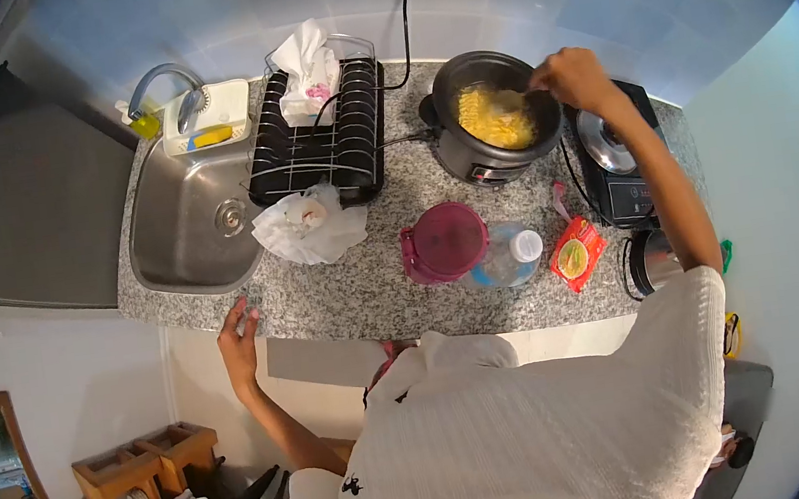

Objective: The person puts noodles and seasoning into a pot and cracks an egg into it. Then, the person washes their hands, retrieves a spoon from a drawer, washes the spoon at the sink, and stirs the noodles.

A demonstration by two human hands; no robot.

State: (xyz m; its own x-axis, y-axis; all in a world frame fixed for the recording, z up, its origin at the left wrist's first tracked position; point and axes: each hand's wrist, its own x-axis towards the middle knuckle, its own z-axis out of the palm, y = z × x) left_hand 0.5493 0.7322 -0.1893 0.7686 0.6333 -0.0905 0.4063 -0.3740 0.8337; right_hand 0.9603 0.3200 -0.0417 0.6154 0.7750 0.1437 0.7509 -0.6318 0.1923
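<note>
Over the right rim of a black electric cooking pot [490,172], my right hand [571,77] is closed on a cooking utensil [507,102]. The utensil's end dips into yellow noodles [492,124] in the pot; steam or blur hides its exact shape. At the counter's front edge below the sink, my left hand [239,333] rests with fingers apart and holds nothing. In front of the pot stand a pink-lidded container [449,241] and a clear bottle [507,258] with a white cap. A red noodle packet [578,253] lies to their right.
A steel sink [184,222] is at the left, beside a black dish rack [363,123] with white tissue on it. A crumpled plastic bag [311,226] lies before the rack. An induction cooker [630,199] carrying a lid [608,143] stands right of the pot. A power cord [408,36] runs from the wall outlet.
</note>
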